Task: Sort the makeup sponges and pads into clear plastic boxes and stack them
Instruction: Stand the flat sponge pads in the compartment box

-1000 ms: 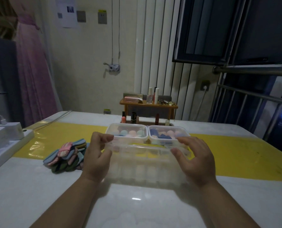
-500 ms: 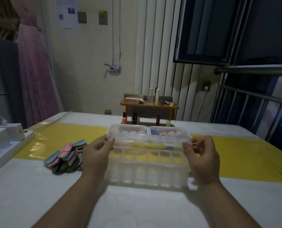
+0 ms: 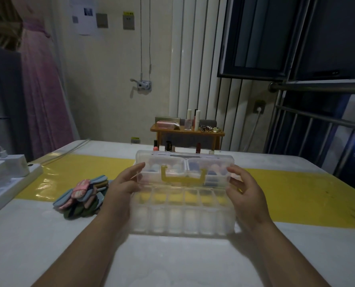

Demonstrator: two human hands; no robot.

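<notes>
Fingers (image 3: 138, 169) of the left hand (image 3: 122, 189): lying nearly straight along the left end of the lid (image 3: 184, 162), with the thumb pressing from below, so they are pinching that end.
Fingers (image 3: 234, 170) of the right hand (image 3: 247, 190): curling loosely around the lid's right end, with the thumb closing in underneath; they are gripping it.
Lid: standing almost upright between the two hands, hinging at the far edge of the compartment box (image 3: 182, 216), its yellow handle (image 3: 182, 179) facing the camera.
Compartment box: sitting open on the surface (image 3: 48, 245), just in front of the person, showing two rows of clear cells.
Small clear boxes (image 3: 210, 171): sitting side by side behind the raised lid and showing through it, holding sponges (image 3: 216, 168) in pale colours.
Pads (image 3: 83, 195): lying in a loose heap left of the compartment box, close beside the left wrist.
Yellow strip (image 3: 296, 195): running across the surface under the boxes.
Power strip (image 3: 10, 183): sitting at the left edge with chargers plugged in.
Wooden shelf (image 3: 187, 132): standing at the far edge, carrying bottles (image 3: 196, 121).
</notes>
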